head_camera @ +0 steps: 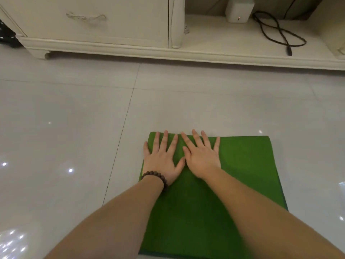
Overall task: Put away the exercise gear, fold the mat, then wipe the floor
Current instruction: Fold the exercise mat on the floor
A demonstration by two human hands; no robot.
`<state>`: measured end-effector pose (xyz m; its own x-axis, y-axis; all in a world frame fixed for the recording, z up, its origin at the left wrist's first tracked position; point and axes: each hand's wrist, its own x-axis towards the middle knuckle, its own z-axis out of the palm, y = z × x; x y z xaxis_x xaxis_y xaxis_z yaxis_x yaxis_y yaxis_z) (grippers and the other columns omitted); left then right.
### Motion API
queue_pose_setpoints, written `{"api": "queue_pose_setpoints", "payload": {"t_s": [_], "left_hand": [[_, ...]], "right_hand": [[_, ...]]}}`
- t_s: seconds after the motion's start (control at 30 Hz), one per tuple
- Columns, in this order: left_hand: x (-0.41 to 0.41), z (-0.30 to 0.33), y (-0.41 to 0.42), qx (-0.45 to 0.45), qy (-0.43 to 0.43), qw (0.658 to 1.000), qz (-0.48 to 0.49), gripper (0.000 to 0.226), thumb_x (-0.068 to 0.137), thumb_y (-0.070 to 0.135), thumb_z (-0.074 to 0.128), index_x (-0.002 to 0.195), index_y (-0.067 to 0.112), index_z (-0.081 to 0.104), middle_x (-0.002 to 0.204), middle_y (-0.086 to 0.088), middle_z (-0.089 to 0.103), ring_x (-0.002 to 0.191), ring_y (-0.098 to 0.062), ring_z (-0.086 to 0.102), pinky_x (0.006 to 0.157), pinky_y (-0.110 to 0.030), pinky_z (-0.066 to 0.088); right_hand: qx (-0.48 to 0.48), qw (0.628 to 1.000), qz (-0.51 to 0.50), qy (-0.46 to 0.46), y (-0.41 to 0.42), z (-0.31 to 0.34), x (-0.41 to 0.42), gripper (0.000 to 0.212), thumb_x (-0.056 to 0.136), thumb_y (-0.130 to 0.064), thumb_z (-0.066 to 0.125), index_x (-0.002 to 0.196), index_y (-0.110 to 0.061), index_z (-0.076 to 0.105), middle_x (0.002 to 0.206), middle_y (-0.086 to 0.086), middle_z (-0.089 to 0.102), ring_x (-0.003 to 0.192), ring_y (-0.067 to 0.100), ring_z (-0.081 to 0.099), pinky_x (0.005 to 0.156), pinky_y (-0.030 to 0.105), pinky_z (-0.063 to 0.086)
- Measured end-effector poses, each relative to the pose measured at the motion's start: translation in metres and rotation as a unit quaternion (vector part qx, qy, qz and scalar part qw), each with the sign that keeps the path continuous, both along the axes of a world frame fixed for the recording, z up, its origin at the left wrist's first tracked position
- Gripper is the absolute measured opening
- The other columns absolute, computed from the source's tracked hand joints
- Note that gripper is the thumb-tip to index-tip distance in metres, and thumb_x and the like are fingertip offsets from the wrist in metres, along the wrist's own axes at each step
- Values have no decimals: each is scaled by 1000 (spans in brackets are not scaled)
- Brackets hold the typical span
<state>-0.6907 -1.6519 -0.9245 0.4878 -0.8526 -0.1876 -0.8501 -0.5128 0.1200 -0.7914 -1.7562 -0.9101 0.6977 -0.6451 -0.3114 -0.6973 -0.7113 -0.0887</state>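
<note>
A: Where is the green mat [242, 165] lying?

B: It is lying folded into a flat rectangle on the glossy white tiled floor [65, 118], in the lower middle of the view, well in front of the cream cabinet [97, 30].

A: What are the hands doing?

B: Both are resting palm-down on the far left part of the mat. The left hand [161, 157] is lying with fingers straight and spread, its fingertips reaching the mat's far edge. The right hand [202, 158] is lying just beside it, fingers also straight and spread. Neither is gripping anything; both are pressing flat. The two thumbs are nearly touching in the middle.

A: Is the person wearing anything on the arms?

B: A dark beaded bracelet [155, 177] is sitting around the left wrist. Both forearms are bare.

A: And what is showing behind?

B: The cabinet is showing a drawer with a metal handle [85, 16] on the left. On its open low shelf to the right, a small white box [239, 9] with a tiny red light is standing, and a black cord [276, 32] is lying looped beside it.
</note>
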Motion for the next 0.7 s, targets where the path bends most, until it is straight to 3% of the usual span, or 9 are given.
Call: {"api": "queue_pose_setpoints", "payload": {"t_s": [0.1,0.23,0.3,0.47,0.7], "left_hand": [[-1,2,0,3,1,1000,6,76,87,71,10,150,36,-13,161,1,-15,146,-23,-18,116,-58,2],[-1,2,0,9,-6,1000,8,76,86,72,6,150,36,-15,161,2,-14,147,-22,-16,116,-57,5],[-1,0,0,9,-12,1000,8,76,86,72,6,150,36,-13,161,2,-11,147,-22,-14,116,-57,6],[-1,-1,0,-3,-17,1000,8,76,87,72,10,152,36,-7,161,2,-10,147,-22,-11,115,-58,10],[5,4,6,24,5,999,-23,77,86,75,14,148,42,-16,159,0,-22,146,-23,-19,115,-60,7]], "right_hand": [[26,999,14,11,-26,19,-9,52,98,-54,7,148,-45,-4,160,-6,-4,147,21,-4,112,61,-12],[-44,985,-149,76,-57,15,-89,64,87,-69,-4,145,-45,-15,158,2,-18,145,28,-17,113,62,-8],[-3,980,-188,64,-60,6,-110,67,85,-72,-3,146,-46,-12,159,2,-15,145,27,-15,116,58,-1],[43,983,-177,6,-74,6,-111,63,91,-68,10,147,-46,-6,160,-1,-9,146,26,-13,118,52,0],[-3,980,-197,-9,23,-3,-173,66,87,-72,6,144,-48,-17,157,1,-21,145,24,-17,119,49,6]]}}
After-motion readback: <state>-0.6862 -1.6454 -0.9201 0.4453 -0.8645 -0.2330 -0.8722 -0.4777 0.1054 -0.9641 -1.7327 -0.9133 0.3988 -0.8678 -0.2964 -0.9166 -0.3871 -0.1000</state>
